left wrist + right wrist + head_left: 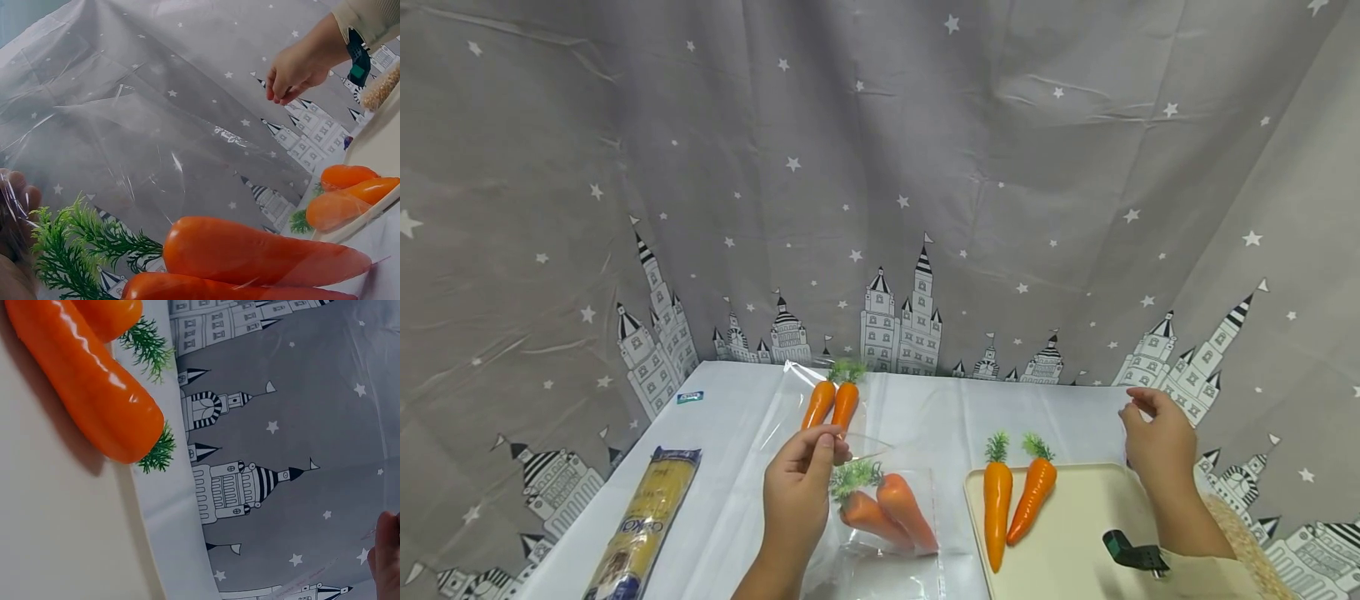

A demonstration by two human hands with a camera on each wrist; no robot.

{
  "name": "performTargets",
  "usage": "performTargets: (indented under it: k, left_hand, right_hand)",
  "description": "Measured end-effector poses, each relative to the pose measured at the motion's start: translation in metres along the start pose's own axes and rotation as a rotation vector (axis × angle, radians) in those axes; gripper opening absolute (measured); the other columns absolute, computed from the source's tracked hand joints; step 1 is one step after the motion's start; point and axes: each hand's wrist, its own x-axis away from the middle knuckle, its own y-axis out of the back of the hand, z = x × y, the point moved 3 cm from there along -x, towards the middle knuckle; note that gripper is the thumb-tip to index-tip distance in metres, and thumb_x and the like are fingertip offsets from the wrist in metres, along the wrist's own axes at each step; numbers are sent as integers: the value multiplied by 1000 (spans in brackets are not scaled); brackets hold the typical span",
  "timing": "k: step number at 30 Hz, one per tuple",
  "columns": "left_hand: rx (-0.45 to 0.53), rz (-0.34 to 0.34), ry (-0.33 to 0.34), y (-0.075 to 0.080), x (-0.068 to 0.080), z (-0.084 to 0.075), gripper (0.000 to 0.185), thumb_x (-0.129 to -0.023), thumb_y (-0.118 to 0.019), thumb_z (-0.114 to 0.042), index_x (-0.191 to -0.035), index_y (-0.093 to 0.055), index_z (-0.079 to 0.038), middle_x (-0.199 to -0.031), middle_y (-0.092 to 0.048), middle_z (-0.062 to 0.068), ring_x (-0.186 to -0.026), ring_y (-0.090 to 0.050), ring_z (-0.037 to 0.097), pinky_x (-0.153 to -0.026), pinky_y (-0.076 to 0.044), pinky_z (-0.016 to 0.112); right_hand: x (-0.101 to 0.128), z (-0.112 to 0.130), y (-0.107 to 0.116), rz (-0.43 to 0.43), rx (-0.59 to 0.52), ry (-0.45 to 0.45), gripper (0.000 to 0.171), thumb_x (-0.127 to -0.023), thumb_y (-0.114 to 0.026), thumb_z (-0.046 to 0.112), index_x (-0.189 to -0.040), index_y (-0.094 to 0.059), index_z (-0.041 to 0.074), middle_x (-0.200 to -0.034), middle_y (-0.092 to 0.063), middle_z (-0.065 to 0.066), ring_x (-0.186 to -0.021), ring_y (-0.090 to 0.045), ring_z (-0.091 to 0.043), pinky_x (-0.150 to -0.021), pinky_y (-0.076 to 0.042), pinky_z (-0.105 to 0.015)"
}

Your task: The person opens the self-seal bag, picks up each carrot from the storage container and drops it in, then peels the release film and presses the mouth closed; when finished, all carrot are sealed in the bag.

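Observation:
My left hand (801, 483) pinches the top edge of a clear plastic bag (925, 492) holding two orange carrots (906, 508) with green tops. In the left wrist view these carrots (250, 253) lie close beneath the film, and the fingers (22, 194) are at the left edge. Raised past the far right of the tray, my right hand (1161, 442) has thumb and fingertips together. Its fingers (387, 556) show at the edge of the right wrist view, gripping a thin clear strip (309, 578) with faint reddish print.
Two loose carrots (997, 508) lie on the left side of a cream tray (1075, 575). Another clear bag with carrots (822, 403) lies at the back. A pasta packet (643, 525) lies on the left, and a small green packet (690, 397) behind it. A grey curtain (1000, 208) hangs behind.

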Motion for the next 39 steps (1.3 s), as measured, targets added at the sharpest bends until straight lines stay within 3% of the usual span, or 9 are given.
performTargets:
  k: [4,7,13,17,20,27,31,35,39]
  left_hand:
    - [3,0,3,0,0,1,13,-105,-63,-10,-106,-75,-6,-90,-73,7,-82,-72,16,-80,-62,25]
    - [3,2,3,0,0,2,13,-105,-63,-9,-106,-75,-5,-90,-73,7,-82,-72,16,-80,-62,25]
    - [21,6,-10,0,0,2,13,-105,-63,-7,-106,-75,-2,-91,-72,8,-81,-72,16,-79,-62,26]
    - [25,8,-15,0,0,2,13,-105,-63,-6,-107,-74,0,-90,-72,8,-81,-72,17,-78,-63,26]
    - [22,12,-7,0,0,2,13,-105,-63,-7,-107,-74,-2,-91,-72,8,-81,-72,17,-79,-63,26]
    - [11,13,0,0,0,2,13,-105,-63,-8,-107,-75,-4,-90,-72,7,-80,-72,18,-79,-63,26]
    - [10,20,2,0,0,3,13,-105,-63,-8,-107,-75,-3,-90,-72,7,-80,-72,18,-78,-63,26]
    - [16,22,-8,0,-1,3,13,-105,-63,-9,-106,-75,-3,-90,-72,7,-81,-72,18,-79,-63,27]
    - [22,17,-4,0,-1,4,12,-105,-63,-8,-106,-75,-5,-91,-73,10,-81,-72,17,-79,-63,27]
  right_hand:
    - [1,1,-1,15,4,-10,41,-106,-49,22,-143,-59,7,-153,-54,-22,-131,-56,-46,-65,-46,-27]
    - [3,1,-3,51,-13,-33,43,-107,-44,25,-143,-60,8,-158,-49,-23,-124,-57,-45,-54,-47,-27]
    - [3,3,-7,110,50,10,44,-107,-37,23,-142,-60,10,-146,-57,-28,-83,-63,-45,-50,-44,-36]
    - [-3,-1,-9,109,157,101,47,-104,-40,10,-149,-54,7,-142,-59,-30,-105,-65,-52,-73,-55,-55]
    - [-13,-8,-7,98,203,155,48,-103,-45,5,-151,-49,2,-149,-53,-31,-131,-52,-57,-92,-52,-64]
    - [-42,-17,10,77,301,273,36,-101,-56,1,-136,-57,-9,-126,-62,-35,-109,-60,-53,-81,-54,-60]
    - [-49,-10,21,69,359,308,33,-101,-58,3,-132,-60,-8,-130,-59,-37,-115,-55,-59,-82,-52,-65]
    - [-42,4,22,92,323,334,34,-103,-57,11,-133,-61,-5,-131,-58,-36,-120,-51,-59,-89,-50,-70]
    - [-22,24,11,153,230,359,37,-105,-56,19,-135,-61,-3,-130,-60,-30,-119,-55,-51,-90,-53,-66]
